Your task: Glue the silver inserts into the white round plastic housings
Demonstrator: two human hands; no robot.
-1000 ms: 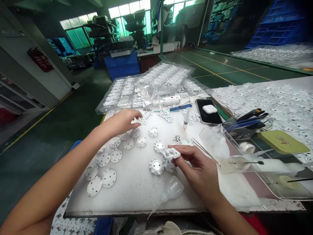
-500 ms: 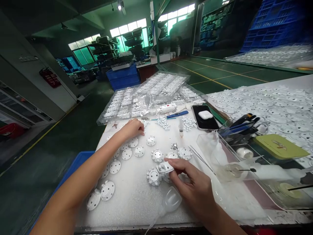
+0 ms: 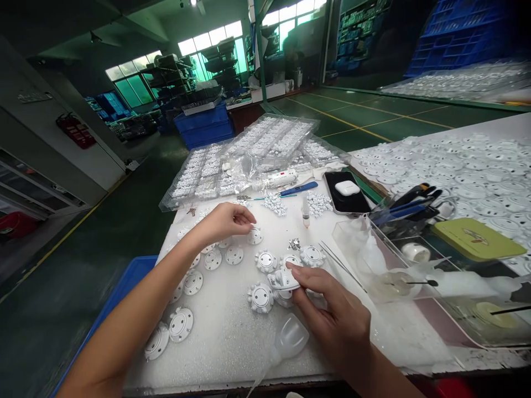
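My right hand [image 3: 334, 307] grips a white round plastic disc [image 3: 284, 281] between thumb and fingers, tilted edge-on above the foam sheet. My left hand [image 3: 234, 220] is closed in a pinch just above a white disc [image 3: 255, 236]; what sits between its fingertips is too small to make out. Below the held disc lie discs with small knobs round their rims, one of them a knobbed disc [image 3: 261, 298]. Flatter discs, such as a plain-rimmed disc [image 3: 181, 324], lie under and beside my left forearm. Small white pieces [image 3: 275, 204] are heaped farther back.
A clear squeeze bottle [image 3: 291, 334] lies at the front. Tweezers [image 3: 342, 266], a syringe [image 3: 306, 213], metal bits [image 3: 294, 244] and a phone [image 3: 346, 202] are to the right. A clear tray [image 3: 435, 318] holds bottles. Filled plastic trays [image 3: 274, 135] are stacked behind.
My left hand has moved right and slightly toward me, away from the small pieces at the back. My right hand still holds the disc, now turned a little and slightly farther right.
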